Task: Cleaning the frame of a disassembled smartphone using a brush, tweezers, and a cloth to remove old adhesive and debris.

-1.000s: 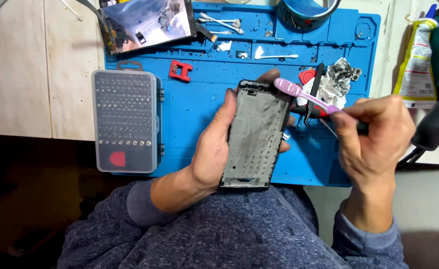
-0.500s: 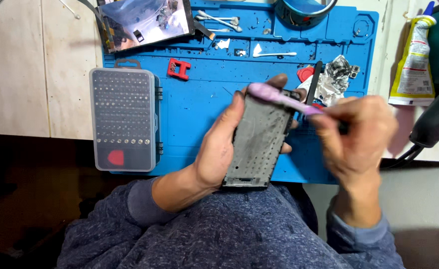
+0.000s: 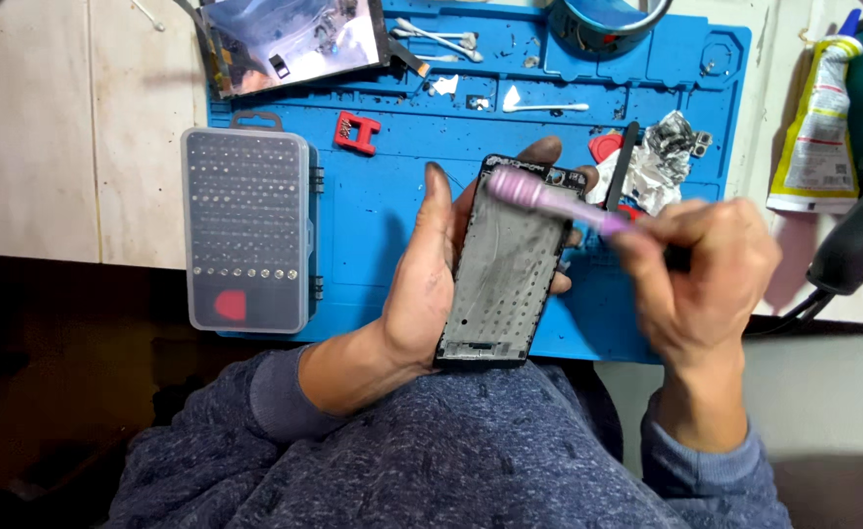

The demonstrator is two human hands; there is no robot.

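Matt grey metal phone frame (image 3: 505, 274), pink plastic toothbrush (image 3: 549, 201).

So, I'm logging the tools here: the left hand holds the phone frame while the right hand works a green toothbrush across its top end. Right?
Not quite: the head view shows the toothbrush is pink, not green. The left hand does hold the phone frame, and the right hand works the brush at its top end.
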